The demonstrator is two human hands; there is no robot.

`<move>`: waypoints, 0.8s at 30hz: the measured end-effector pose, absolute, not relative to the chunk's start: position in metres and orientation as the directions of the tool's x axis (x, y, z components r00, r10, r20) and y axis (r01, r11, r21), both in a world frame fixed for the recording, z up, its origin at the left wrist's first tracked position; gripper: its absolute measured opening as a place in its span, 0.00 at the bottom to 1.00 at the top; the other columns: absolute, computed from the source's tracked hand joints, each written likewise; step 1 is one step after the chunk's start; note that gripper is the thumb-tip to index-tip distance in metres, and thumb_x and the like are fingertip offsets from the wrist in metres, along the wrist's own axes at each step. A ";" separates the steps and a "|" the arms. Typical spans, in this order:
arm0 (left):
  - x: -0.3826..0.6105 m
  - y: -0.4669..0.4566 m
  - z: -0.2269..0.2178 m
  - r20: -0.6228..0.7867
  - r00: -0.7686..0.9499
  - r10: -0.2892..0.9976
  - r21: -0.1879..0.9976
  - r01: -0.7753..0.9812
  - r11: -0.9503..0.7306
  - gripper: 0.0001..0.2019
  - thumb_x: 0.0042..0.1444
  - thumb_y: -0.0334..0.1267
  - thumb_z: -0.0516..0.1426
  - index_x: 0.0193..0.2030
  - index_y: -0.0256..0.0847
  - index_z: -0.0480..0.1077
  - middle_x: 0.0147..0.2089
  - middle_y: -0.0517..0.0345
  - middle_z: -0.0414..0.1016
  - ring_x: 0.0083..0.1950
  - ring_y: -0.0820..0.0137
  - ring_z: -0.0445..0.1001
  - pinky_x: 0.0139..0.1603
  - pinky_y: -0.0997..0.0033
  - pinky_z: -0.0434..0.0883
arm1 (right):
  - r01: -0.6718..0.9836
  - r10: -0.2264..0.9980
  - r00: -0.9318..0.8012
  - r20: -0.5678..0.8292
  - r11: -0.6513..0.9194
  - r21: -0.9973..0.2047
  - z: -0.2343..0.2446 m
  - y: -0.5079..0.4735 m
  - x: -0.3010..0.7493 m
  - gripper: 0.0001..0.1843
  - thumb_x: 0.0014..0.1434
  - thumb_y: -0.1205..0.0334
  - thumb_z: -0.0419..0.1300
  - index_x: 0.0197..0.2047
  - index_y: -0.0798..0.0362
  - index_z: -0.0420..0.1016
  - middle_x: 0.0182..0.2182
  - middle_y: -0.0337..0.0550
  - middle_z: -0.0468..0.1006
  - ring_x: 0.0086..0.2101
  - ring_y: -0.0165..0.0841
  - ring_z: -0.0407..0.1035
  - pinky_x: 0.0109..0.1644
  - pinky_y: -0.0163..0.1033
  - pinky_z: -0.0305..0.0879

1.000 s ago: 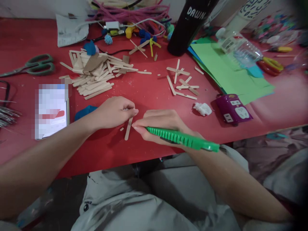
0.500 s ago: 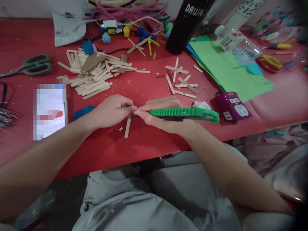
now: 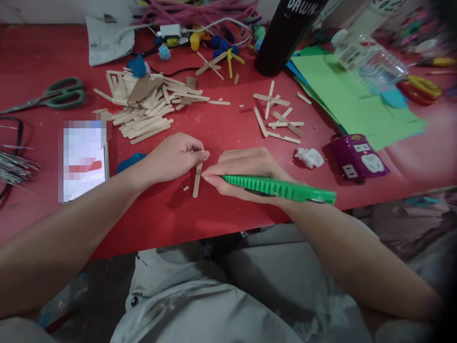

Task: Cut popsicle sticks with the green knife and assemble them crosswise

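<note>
My left hand (image 3: 171, 157) is closed, its fingertips pinching down the top end of a wooden craft stick (image 3: 197, 180) that lies on the red table (image 3: 228, 138). My right hand (image 3: 246, 172) is wrapped round a green utility knife (image 3: 278, 188), with the knife's front end meeting the stick just below my left fingertips. The blade itself is hidden by my fingers. A small wood chip (image 3: 186, 188) lies left of the stick.
A pile of craft sticks (image 3: 146, 107) lies behind my left hand, and glued stick crosses (image 3: 276, 114) behind my right. Green scissors (image 3: 53, 95), a phone (image 3: 84, 159), a black bottle (image 3: 285, 33), green paper (image 3: 353, 102), a purple socket block (image 3: 359, 159) and crumpled tissue (image 3: 310, 157) surround them.
My right hand swung the knife handle up level half a second ago and has dropped it back to a slant. The left hand stays on the stick. The camera shifted slightly.
</note>
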State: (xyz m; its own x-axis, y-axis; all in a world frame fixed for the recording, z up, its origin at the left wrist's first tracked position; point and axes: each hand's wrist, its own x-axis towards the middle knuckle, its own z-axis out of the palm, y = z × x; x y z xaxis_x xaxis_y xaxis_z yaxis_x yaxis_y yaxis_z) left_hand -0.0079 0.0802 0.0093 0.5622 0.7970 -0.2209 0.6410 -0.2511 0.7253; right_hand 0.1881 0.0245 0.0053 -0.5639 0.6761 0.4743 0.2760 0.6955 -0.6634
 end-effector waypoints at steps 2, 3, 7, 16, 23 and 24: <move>-0.008 0.081 0.009 -0.219 0.566 0.795 0.725 0.640 -0.256 0.14 0.56 0.42 0.54 0.22 0.38 0.68 0.21 0.62 0.64 0.26 0.75 0.60 0.30 0.71 0.56 | 0.272 0.696 -0.547 0.466 0.674 -0.687 0.005 0.026 0.189 0.10 0.66 0.63 0.59 0.35 0.51 0.80 0.26 0.36 0.75 0.26 0.25 0.67 0.34 0.32 0.68; -0.008 0.081 0.009 -0.216 0.567 0.795 0.724 0.639 -0.258 0.14 0.56 0.42 0.54 0.22 0.38 0.68 0.21 0.62 0.63 0.26 0.75 0.60 0.29 0.71 0.55 | 0.258 0.719 -0.527 0.454 0.644 -0.720 0.005 0.027 0.189 0.09 0.66 0.63 0.60 0.36 0.52 0.81 0.25 0.36 0.74 0.25 0.24 0.66 0.33 0.32 0.67; -0.007 0.081 0.009 -0.215 0.558 0.801 0.724 0.642 -0.253 0.14 0.55 0.41 0.53 0.21 0.38 0.67 0.21 0.62 0.62 0.26 0.75 0.59 0.29 0.71 0.55 | 0.255 0.723 -0.550 0.418 0.622 -0.740 0.007 0.028 0.190 0.08 0.65 0.64 0.61 0.35 0.53 0.80 0.25 0.36 0.72 0.25 0.25 0.65 0.33 0.32 0.67; -0.007 0.080 0.010 -0.214 0.570 0.793 0.708 0.650 -0.276 0.14 0.54 0.41 0.54 0.22 0.38 0.68 0.21 0.62 0.62 0.26 0.75 0.59 0.30 0.71 0.55 | 0.275 0.738 -0.548 0.395 0.604 -0.748 0.005 0.031 0.192 0.08 0.65 0.61 0.61 0.37 0.52 0.81 0.25 0.36 0.74 0.24 0.25 0.64 0.32 0.33 0.67; -0.006 0.080 0.011 -0.221 0.569 0.792 0.713 0.648 -0.267 0.14 0.55 0.42 0.54 0.22 0.38 0.68 0.21 0.62 0.63 0.26 0.75 0.60 0.30 0.71 0.56 | 0.267 0.722 -0.545 0.426 0.631 -0.728 0.004 0.028 0.191 0.09 0.66 0.60 0.60 0.37 0.50 0.81 0.25 0.36 0.75 0.25 0.26 0.67 0.32 0.34 0.68; -0.006 0.080 0.011 -0.219 0.566 0.795 0.716 0.647 -0.264 0.14 0.55 0.42 0.54 0.22 0.38 0.68 0.21 0.62 0.62 0.26 0.75 0.59 0.30 0.71 0.55 | 0.270 0.746 -0.527 0.407 0.601 -0.753 0.005 0.029 0.191 0.09 0.65 0.60 0.60 0.37 0.50 0.82 0.25 0.36 0.76 0.25 0.26 0.67 0.32 0.34 0.69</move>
State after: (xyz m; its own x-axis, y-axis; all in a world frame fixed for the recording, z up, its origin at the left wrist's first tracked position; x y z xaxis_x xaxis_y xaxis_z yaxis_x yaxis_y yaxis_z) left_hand -0.0062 0.0803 0.0110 0.5660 0.7948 -0.2189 0.6468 -0.2636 0.7156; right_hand 0.1909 0.0292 0.0045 -0.5274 0.7460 0.4066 0.2695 0.6007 -0.7527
